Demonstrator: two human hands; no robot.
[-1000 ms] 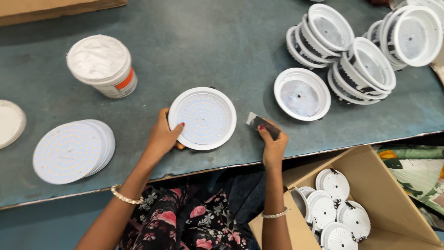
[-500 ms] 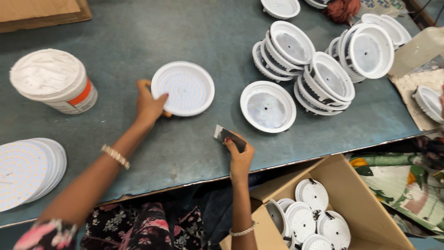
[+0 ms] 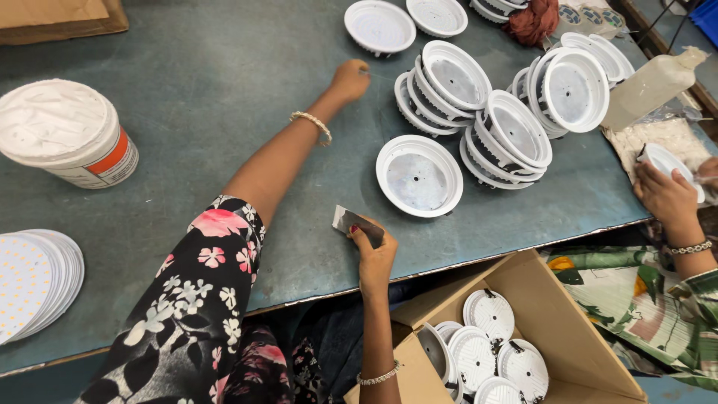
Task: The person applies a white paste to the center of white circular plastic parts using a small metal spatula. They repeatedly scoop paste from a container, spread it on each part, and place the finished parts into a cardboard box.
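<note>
Surface: grey-green worktable [image 3: 187,97], scuffed, front edge running lower left to right; floor and room beyond not readable.
Left hand [image 3: 350,78]: reached far across the table, fingers curled together near the rim of a white round housing [image 3: 380,26] lying face up at the far edge; cannot tell if it touches the rim. Bead bracelet on the wrist, floral sleeve on the upper arm.
Right hand [image 3: 374,258]: at the near table edge, thumb and fingers pinching a small flat grey scraper-like piece [image 3: 356,223] that rests on the table.
Single housing [image 3: 419,175]: white round shell, open side up, lying flat just right of the scraper piece.
Stacks: leaning pile of white housings [image 3: 479,105] behind it, more toward the far right [image 3: 572,88].
Tub: white round tub [image 3: 63,135] at left, white paste filling the top, orange band on its label.
Discs: stack of flat white round plates [image 3: 34,280] with small yellow dots, at the left edge.
Box: open brown cardboard carton [image 3: 576,329] below the table edge, white round parts [image 3: 486,352] inside.
Far left: brown cardboard [image 3: 60,16] at the top corner.
Bottle: pale squeeze bottle [image 3: 649,84] lying tilted at right.
Co-worker: another person's hand [image 3: 668,196] at right edge, holding a white part [image 3: 664,158].
</note>
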